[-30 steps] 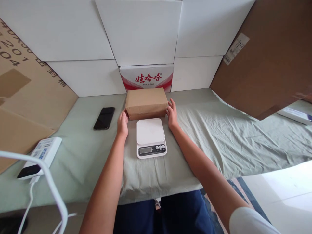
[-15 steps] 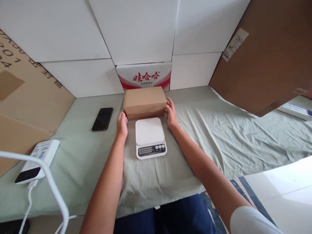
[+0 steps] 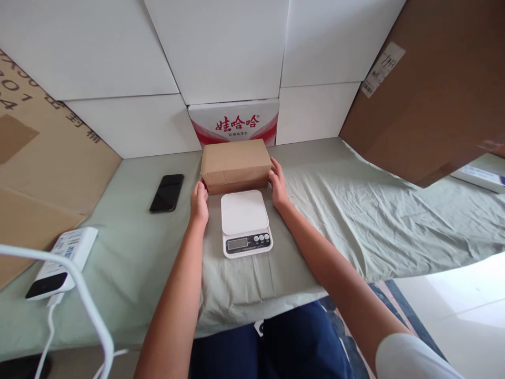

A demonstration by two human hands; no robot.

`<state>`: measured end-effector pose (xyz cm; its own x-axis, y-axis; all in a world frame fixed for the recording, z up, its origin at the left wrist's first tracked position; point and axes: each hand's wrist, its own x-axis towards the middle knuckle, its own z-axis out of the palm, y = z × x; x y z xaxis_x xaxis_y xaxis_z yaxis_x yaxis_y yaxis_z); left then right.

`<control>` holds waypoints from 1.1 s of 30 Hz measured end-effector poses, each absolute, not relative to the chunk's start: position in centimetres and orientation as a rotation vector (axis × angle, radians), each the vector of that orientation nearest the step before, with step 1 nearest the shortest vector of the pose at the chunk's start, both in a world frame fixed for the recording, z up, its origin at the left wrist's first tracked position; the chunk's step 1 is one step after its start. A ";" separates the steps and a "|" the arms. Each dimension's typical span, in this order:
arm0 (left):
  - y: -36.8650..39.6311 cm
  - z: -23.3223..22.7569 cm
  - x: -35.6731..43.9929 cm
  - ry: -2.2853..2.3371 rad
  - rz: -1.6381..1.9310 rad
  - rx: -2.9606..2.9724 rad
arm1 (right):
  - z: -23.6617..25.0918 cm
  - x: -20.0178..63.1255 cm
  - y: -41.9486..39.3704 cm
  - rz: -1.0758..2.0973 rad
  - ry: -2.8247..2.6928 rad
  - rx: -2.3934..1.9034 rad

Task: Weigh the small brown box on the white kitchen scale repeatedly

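A plain brown cardboard box (image 3: pixel 236 162) sits between my two hands, just behind a white kitchen scale (image 3: pixel 245 216). My left hand (image 3: pixel 199 202) presses on the box's near left corner, its fingers partly hidden. On the opposite end, my right hand (image 3: pixel 278 184) has its fingers against the box's right side. Together the hands grip the box from both ends. The scale's plate carries nothing, and its display and round buttons face me; no digits can be made out on it.
A black phone (image 3: pixel 167 193) lies left of the box. Farther left are a white power bank (image 3: pixel 65 260) and a white cable (image 3: pixel 84 300). Behind stands a red-and-white carton (image 3: pixel 236 123). Large cardboard panels (image 3: pixel 430 95) flank the green cloth (image 3: pixel 335 210).
Both hands stay on the cardboard box, which has barely moved. The whole view has shifted very slightly.
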<state>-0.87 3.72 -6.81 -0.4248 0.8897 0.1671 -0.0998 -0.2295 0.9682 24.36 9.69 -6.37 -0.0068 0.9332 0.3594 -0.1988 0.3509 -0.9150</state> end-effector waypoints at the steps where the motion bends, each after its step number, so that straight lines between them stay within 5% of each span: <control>1: 3.7 -6.7 -0.9 1.291 1.747 1.012 | -6.4 24.4 9.7 1.046 -1.256 -0.784; 33: 4.0 -7.2 -1.1 1.213 1.743 1.014 | -6.0 24.0 9.6 0.997 -1.449 -0.770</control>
<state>-1.14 4.04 -7.20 -0.3882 0.9041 0.1783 -0.1467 -0.2517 0.9566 24.02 9.59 -5.96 -0.1264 0.8943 0.4293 -0.0817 0.4219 -0.9030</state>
